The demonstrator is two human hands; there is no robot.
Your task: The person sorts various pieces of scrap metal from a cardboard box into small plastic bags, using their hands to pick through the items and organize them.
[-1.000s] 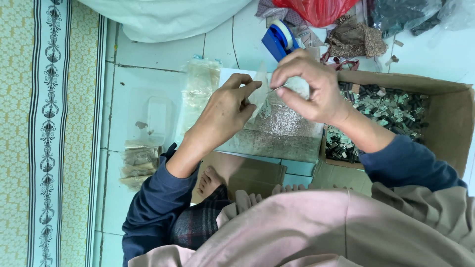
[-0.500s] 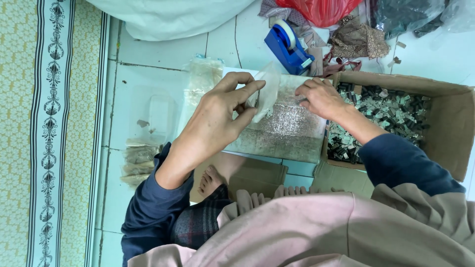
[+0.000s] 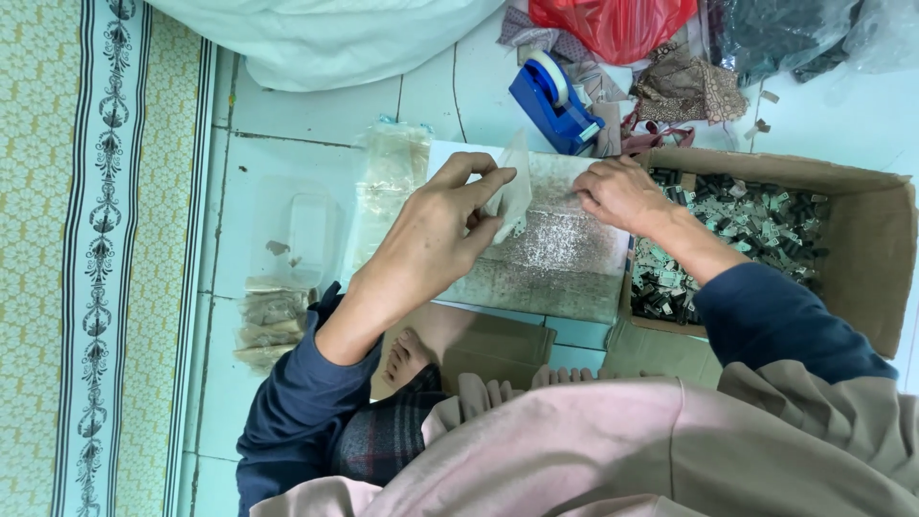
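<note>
You have one small clear bag (image 3: 514, 196) pinched in your left hand (image 3: 436, 230), fingers closed on its lower part, above the speckled white board (image 3: 565, 254). It seems only partly filled. Your right hand (image 3: 622, 194) rests on the board's upper edge, fingers curled down; I cannot tell if it holds something. Many small dark pieces (image 3: 737, 230) remain in the cardboard box (image 3: 866, 287), just beside that hand, so much work looks left
</note>
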